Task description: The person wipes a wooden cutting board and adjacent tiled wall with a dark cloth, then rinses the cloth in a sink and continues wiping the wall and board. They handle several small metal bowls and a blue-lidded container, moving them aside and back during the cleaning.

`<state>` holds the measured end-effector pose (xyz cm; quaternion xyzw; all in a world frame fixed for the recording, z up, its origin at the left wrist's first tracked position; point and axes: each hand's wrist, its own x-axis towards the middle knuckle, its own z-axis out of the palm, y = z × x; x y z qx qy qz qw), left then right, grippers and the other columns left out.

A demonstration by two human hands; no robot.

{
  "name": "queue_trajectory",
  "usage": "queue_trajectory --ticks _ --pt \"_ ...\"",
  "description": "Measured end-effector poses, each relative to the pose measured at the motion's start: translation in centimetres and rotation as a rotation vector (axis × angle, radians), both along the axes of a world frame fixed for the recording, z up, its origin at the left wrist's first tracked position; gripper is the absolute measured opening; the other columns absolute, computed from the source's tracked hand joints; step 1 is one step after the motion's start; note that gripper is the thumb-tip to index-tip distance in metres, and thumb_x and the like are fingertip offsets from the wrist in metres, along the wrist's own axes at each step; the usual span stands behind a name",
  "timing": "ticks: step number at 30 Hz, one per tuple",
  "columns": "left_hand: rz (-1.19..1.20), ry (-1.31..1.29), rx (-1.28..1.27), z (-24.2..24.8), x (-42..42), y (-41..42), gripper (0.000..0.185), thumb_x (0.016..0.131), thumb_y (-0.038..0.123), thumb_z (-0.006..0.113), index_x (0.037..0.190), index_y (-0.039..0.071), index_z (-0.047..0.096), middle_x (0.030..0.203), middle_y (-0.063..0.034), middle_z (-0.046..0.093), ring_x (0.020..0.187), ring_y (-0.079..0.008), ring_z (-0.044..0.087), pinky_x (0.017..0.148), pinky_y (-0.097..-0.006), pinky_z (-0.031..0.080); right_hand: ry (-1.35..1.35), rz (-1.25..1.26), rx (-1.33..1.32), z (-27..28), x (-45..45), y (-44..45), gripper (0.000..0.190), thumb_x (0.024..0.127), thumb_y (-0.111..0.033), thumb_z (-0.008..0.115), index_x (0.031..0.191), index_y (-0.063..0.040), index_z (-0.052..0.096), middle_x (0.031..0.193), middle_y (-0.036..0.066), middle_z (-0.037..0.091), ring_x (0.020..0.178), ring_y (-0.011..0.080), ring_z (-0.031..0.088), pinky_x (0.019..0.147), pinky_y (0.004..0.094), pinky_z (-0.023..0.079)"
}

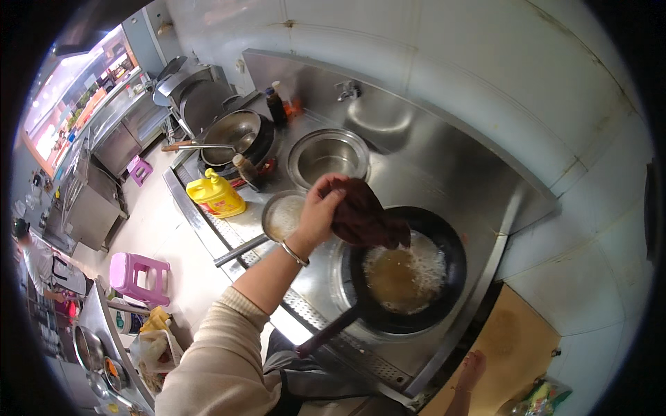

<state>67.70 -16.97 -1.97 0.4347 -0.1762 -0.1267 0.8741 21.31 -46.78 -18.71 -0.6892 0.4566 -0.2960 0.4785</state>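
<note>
My left hand point(323, 210), with a bangle at the wrist, grips a dark brown cloth point(359, 216). The cloth hangs over the rear left rim of a black frying pan point(452, 265). Inside the pan is a yellowish liquid point(395, 275) with white froth on its right side. The pan's dark handle point(330, 330) points toward my body, with no hand on it. At the lower right, my right hand point(472, 368) is over a wooden board point(512, 333), apart from the pan; its fingers are small and blurred.
Left of the pan are a ladle point(281, 216) of cloudy liquid, a steel pot point(330, 136), a yellow jug point(216, 195), bottles point(276, 106) and a wok point(234, 130). A tap point(347, 91) juts from the backsplash. Pink stools point(138, 278) stand behind; another person point(49, 265) is far left.
</note>
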Motion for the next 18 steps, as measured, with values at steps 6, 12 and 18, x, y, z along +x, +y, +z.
queue_trajectory --ticks 6,12,18 --pt "-0.164 -0.106 0.593 -5.2 10.8 11.8 0.017 0.092 0.01 0.056 0.106 0.001 0.059 0.095 -0.0011 0.063 0.088 -0.0103 0.058 0.08 -0.0253 0.048 0.038 0.171 0.051 9.8 8.7 14.8 0.014 0.095 -0.009 0.049 0.102 -0.002 0.058 0.085 0.008 0.061 0.071 0.0131 0.055 0.067 0.0271 0.048" --pt "-0.396 -0.785 1.398 -15.1 14.7 17.0 0.05 0.084 0.025 0.063 0.129 0.008 0.048 0.119 -0.0219 0.051 0.107 -0.0306 0.054 0.09 -0.0447 0.044 0.076 0.453 0.133 11.2 24.0 28.0 0.014 0.092 -0.007 0.053 0.1 -0.001 0.061 0.089 0.009 0.065 0.076 0.0132 0.06 0.069 0.0273 0.05" --pt "-0.662 -1.051 1.628 -23.6 14.9 16.5 0.066 0.08 0.02 0.061 0.141 0.018 0.033 0.14 -0.0217 0.031 0.121 -0.0363 0.043 0.095 -0.0576 0.037 0.132 0.82 0.206 7.0 37.2 33.3 0.021 0.094 -0.017 0.052 0.104 -0.001 0.06 0.091 0.009 0.067 0.076 0.0153 0.064 0.064 0.0261 0.051"
